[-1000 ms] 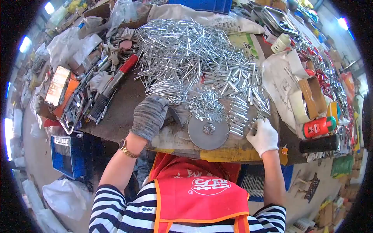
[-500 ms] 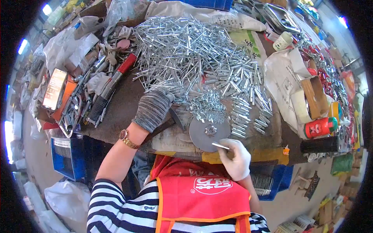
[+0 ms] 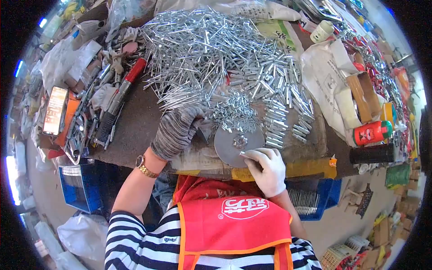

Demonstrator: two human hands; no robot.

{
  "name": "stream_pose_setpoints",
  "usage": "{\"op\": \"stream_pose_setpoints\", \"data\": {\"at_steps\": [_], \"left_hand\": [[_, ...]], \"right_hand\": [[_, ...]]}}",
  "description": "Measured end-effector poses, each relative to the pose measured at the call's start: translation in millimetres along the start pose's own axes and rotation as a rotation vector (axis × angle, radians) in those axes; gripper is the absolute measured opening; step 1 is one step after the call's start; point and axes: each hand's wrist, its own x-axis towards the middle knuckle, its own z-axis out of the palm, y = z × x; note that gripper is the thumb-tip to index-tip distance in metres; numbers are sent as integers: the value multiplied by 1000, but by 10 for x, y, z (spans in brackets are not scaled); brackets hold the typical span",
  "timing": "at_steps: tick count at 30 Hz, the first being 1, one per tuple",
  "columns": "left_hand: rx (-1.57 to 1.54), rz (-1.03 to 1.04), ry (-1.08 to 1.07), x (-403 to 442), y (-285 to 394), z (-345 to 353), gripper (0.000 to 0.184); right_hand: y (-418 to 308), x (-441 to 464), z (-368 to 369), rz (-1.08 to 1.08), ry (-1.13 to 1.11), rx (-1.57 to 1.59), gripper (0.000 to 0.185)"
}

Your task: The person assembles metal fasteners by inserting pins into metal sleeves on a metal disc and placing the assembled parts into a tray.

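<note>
Starting far left, a lit rectangular phone (image 3: 55, 110) is seen, then a long red-and-black tool (image 3: 119, 100) on the brown counter (image 3: 130, 130). Left hand (image 3: 177, 130), in grey striped knit glove, is curled beside thin silver metal rods (image 3: 180, 96); fingertips partly hidden, can't tell if anything is gripped. Small silver metal pins (image 3: 235, 110) are heaped at a flat round grey disc (image 3: 227, 147). Over the disc's near side, a small silver metal piece (image 3: 242, 153), mostly covered, is pinched by thumb and forefinger of the white-gloved right hand (image 3: 268, 168). Short thick silver rods (image 3: 276, 123) are grouped farther right.
</note>
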Motion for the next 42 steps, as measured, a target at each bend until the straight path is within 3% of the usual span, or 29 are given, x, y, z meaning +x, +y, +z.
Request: {"op": "stream_pose_setpoints", "data": {"at_steps": [3, 7, 10, 14, 27, 42], "left_hand": [[-62, -184, 112, -40, 175, -15, 23], [-5, -89, -65, -98, 444, 16, 28], [148, -40, -141, -186, 680, 230, 20], [131, -178, -274, -312, 747, 496, 16], [147, -225, -359, -253, 823, 542, 22], [229, -107, -455, -241, 792, 535, 29]], "right_hand": [[21, -5, 4, 30, -5, 18, 24], [29, 6, -3, 69, -29, 52, 23], [41, 21, -18, 71, -64, 59, 22], [72, -18, -13, 66, -75, 59, 20], [71, -11, -21, 78, -79, 66, 21], [86, -5, -15, 83, -105, 70, 21]]}}
